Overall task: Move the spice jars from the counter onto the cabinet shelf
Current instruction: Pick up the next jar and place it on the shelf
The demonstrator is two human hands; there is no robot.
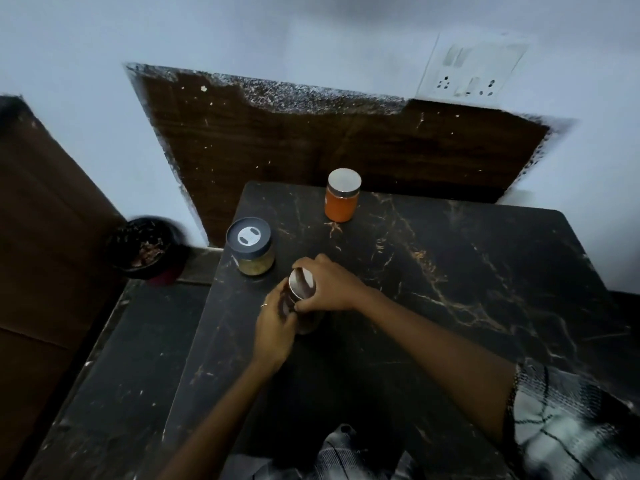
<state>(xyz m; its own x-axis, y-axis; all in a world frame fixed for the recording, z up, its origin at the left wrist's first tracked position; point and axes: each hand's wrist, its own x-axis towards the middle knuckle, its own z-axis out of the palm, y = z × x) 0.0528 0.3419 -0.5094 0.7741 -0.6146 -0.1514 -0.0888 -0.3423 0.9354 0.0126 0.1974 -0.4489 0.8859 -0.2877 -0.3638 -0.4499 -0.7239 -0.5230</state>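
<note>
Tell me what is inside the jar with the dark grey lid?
Through the glass of the grey-lidded jar a pale yellowish, grainy filling shows in the lower part. The lid covers the top, so how full it is, and exactly what the filling is, cannot be told.

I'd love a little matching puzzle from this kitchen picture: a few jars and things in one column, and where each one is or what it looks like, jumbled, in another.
Things:
1. orange jar
2. grey-lidded jar
3. dark jar
4. wall socket

Descriptions:
A. held between the left hand and right hand
B. standing alone near the counter's far edge
C. on the white wall, upper right
D. near the counter's left edge, pale yellowish contents

Pairs: 1-B, 2-D, 3-A, 4-C
</note>
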